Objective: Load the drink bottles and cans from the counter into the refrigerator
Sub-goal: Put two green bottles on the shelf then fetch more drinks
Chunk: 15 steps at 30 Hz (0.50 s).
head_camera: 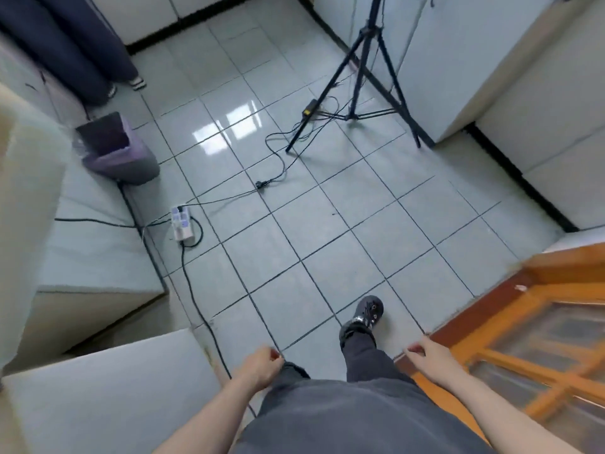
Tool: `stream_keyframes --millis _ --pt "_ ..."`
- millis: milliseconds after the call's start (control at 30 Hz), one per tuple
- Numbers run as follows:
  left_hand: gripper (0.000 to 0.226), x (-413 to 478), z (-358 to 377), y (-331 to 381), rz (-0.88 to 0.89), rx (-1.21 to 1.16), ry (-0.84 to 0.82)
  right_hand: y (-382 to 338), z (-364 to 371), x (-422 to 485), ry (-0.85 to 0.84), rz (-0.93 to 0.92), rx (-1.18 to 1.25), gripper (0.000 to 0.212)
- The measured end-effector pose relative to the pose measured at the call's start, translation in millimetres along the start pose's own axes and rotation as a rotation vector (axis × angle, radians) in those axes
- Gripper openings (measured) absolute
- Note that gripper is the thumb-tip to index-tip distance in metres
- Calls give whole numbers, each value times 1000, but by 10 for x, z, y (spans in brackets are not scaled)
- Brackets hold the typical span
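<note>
**Transit Across the Tiled Floor, Hands Unloaded**

Left hand (262, 362) and right hand (425, 355): fingers loosely curled, holding nothing. No drink bottles, cans or refrigerator identifiable in view. Judged step: walking to fetch stock. Step clear of the black floor cable (196, 303).

Count: two hands, one black tripod (363, 93), one white power strip (181, 222), one purple-lined bin (121, 152).

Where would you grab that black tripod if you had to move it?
Judging by its shape, grip the upright centre pole of the tripod, above where the three legs meet, coming from the near side. The legs splay wide and cables trail round their feet, so lower holds look awkward.
</note>
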State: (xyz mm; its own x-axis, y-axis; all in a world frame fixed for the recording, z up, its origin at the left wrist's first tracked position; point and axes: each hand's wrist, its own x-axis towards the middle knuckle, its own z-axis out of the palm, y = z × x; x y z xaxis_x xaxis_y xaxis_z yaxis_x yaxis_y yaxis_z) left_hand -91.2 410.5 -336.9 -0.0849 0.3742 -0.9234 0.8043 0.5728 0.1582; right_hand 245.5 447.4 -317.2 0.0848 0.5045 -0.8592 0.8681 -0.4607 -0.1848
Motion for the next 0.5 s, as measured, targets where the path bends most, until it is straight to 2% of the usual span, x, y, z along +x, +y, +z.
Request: stream_keyframes --millis 167,367,500 --pt "35 144 -180 1345 101 104 42 747 -601 186 41 117 156 19" --pt "30 262 -346 2844 237 152 33 1357 -1397 444 180 251 397 16" --pt "29 371 -411 3570 347 314 26 1492 -1634 581 237 301 574 10"
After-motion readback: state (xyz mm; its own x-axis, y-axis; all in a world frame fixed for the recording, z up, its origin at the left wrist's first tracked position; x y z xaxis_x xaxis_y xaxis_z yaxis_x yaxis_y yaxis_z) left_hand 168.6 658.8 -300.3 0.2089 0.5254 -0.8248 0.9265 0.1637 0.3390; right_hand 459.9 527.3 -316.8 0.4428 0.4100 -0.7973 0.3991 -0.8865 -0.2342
